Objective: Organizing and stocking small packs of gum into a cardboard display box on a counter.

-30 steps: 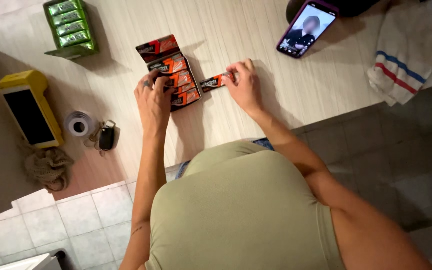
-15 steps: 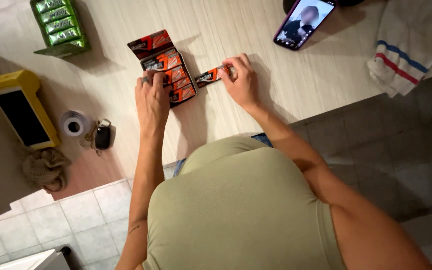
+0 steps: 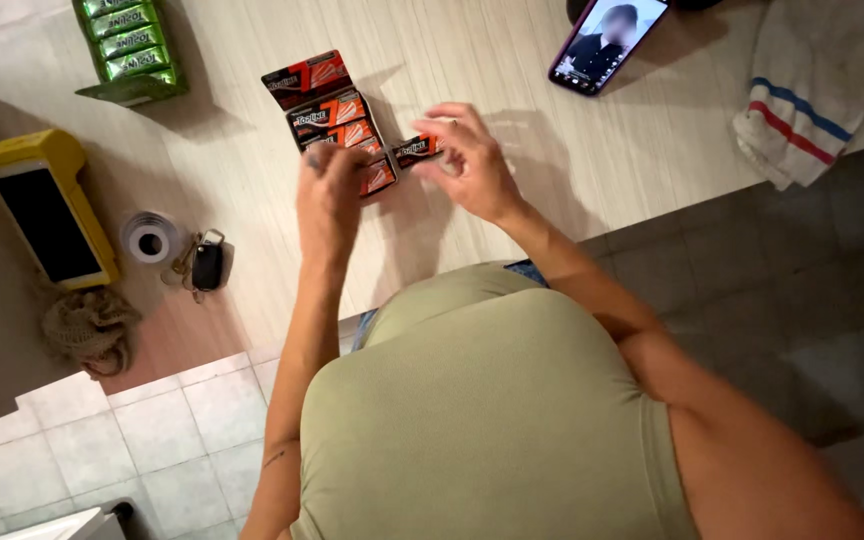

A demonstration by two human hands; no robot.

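An open red-and-black display box [image 3: 327, 115] of small packs lies on the light wooden counter [image 3: 512, 180]. My left hand [image 3: 327, 195] rests on the box's near end, fingers curled over the packs. My right hand [image 3: 472, 160] pinches one small red-and-black pack [image 3: 415, 150] just to the right of the box, holding it a little above the counter. The box's lid flap stands open at the far end.
A green display box [image 3: 130, 45] sits at the far left. A yellow-cased device [image 3: 47, 205], a tape roll [image 3: 150, 238], keys [image 3: 204, 265] and a mesh bundle [image 3: 87, 325] lie left. A phone [image 3: 607, 40] and a striped towel [image 3: 812, 85] lie right.
My right hand has lifted slightly, still holding the small pack beside the box. The left hand stays on the box. The camera view has shifted a little.
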